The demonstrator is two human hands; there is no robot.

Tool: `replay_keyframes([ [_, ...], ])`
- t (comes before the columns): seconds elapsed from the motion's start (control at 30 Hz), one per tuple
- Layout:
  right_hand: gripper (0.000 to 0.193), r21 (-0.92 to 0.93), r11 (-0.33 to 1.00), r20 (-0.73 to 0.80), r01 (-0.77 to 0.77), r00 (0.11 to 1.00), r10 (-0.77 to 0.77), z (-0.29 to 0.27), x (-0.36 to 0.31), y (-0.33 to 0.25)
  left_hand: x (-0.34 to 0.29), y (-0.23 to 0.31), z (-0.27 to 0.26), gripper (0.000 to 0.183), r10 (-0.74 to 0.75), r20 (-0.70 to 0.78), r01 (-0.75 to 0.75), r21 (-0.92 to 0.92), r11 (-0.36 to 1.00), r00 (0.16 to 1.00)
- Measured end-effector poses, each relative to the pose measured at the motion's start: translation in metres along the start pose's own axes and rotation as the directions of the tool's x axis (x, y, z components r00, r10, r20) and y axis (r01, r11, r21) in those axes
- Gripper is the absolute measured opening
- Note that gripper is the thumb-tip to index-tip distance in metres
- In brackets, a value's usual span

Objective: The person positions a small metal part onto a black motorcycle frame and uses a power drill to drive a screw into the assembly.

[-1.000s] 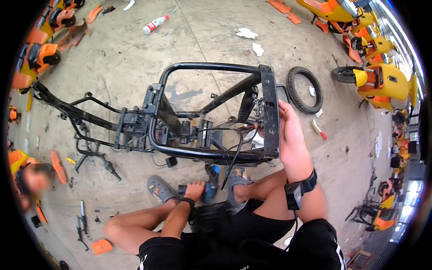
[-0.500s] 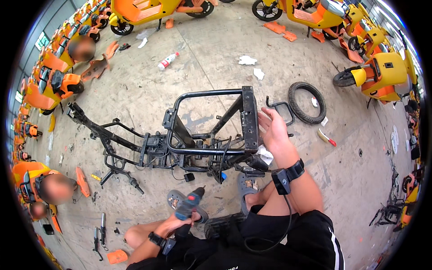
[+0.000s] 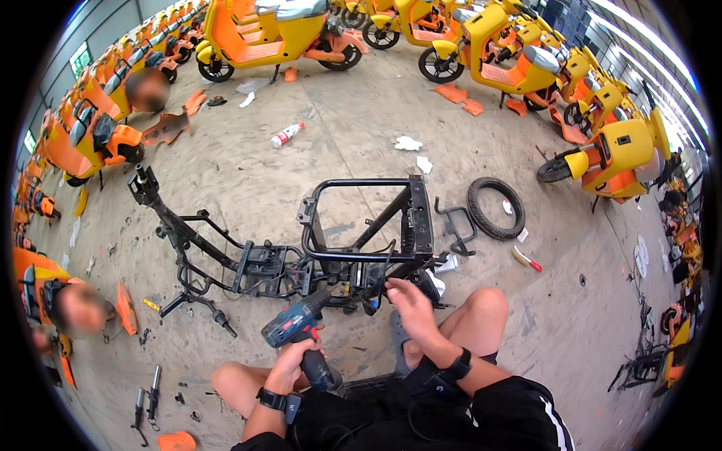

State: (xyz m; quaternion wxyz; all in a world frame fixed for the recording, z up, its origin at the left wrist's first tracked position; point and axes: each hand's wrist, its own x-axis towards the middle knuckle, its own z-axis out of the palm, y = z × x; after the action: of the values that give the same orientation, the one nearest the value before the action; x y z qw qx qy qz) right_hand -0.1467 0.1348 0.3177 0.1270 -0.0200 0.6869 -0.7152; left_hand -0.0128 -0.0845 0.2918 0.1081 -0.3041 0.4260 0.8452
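Our left hand [image 3: 295, 355] grips a cordless drill [image 3: 289, 324] by its handle, nose toward the black scooter frame [image 3: 346, 257] on the concrete floor [image 3: 571, 331]. Our right hand [image 3: 413, 307], fingers partly extended, is at the frame's lower rear; we cannot tell whether it holds anything.

I logged: one bare left hand [image 3: 295, 358], fingers curled in a grip; one bare right hand [image 3: 410, 307], fingers loosely extended; both bare forearms [image 3: 481, 377] slanted inward.
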Motion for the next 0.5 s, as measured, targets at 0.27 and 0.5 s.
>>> replay_keyframes([
  [0.27, 0.025, 0.075, 0.997, 0.166, -0.001, 0.986, -0.011, 0.018, -0.015, -0.021, -0.001, -0.007, -0.01, 0.033, 0.057, -0.062, -0.057, 0.016, 0.998, 0.996],
  [0.5, 0.026, 0.294, 0.944, 0.137, -0.148, 0.984, 0.112, 0.006, -0.038, -0.033, -0.018, -0.009, -0.02, 0.035, 0.091, -0.134, -0.087, 0.036, 0.996, 0.987],
])
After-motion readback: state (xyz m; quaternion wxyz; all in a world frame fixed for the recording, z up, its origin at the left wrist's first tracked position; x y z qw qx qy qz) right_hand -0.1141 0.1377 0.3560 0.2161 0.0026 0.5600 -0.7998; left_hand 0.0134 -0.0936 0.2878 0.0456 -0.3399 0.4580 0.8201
